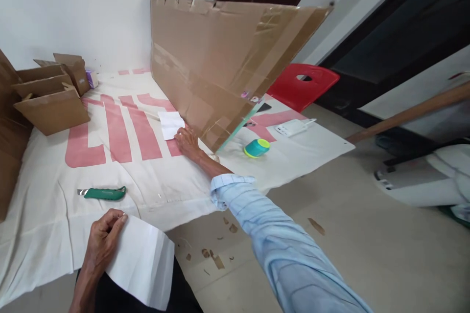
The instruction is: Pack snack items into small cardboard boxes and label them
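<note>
My left hand [106,239] pinches a creased sheet of white paper [141,259] by its upper corner, and the sheet hangs over my lap at the table's front edge. Stretched out across the table, my right hand [189,143] has its fingers closed at the lower right corner of a smaller piece of white paper [171,124]. That piece lies on the cloth beside the foot of a large taped cardboard panel [216,63], which stands upright. A green utility knife [102,193] rests on the cloth above my left hand, its metal tip pointing left.
Open cardboard boxes [55,105] stand at the left, near a small purple box [91,78]. Right of the panel are a teal and yellow cylinder [257,147] and a white power strip [293,127]. A red chair [303,83] stands behind; brown scraps [217,260] litter the floor.
</note>
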Demonstrator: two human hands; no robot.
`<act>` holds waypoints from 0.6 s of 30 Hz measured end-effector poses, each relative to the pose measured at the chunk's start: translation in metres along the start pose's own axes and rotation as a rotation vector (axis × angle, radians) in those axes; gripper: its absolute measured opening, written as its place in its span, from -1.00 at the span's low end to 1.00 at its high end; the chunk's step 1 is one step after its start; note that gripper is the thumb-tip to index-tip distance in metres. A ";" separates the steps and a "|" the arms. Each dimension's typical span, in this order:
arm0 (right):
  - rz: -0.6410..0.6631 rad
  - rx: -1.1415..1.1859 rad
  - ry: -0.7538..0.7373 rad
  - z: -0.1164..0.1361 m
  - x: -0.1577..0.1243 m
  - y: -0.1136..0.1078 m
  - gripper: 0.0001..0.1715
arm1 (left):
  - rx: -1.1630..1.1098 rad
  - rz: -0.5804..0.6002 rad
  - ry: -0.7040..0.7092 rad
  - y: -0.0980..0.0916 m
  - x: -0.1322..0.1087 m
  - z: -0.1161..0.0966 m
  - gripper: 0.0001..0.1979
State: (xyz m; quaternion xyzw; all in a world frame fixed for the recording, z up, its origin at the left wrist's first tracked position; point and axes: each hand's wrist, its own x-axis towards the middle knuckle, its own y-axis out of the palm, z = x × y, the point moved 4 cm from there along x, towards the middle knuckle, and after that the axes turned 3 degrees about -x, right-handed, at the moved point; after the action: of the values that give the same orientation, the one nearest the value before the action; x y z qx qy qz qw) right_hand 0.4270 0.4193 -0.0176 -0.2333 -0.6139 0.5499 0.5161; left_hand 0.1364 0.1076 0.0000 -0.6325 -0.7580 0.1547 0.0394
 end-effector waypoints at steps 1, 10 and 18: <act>0.013 -0.006 0.001 -0.001 -0.004 0.002 -0.66 | 0.005 0.005 0.007 0.001 0.001 0.000 -0.50; -0.082 0.029 -0.321 0.027 -0.112 -0.014 -0.64 | 0.015 0.051 0.035 0.009 0.008 -0.001 -0.60; -0.074 0.005 -0.261 0.020 -0.099 -0.018 -0.66 | -0.002 0.064 0.054 0.020 0.010 -0.005 -0.61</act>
State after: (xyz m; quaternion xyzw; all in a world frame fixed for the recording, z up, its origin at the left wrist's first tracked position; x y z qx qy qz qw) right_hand 0.4500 0.3207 -0.0363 -0.1358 -0.6826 0.5575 0.4526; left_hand 0.1543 0.1216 -0.0020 -0.6603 -0.7362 0.1381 0.0545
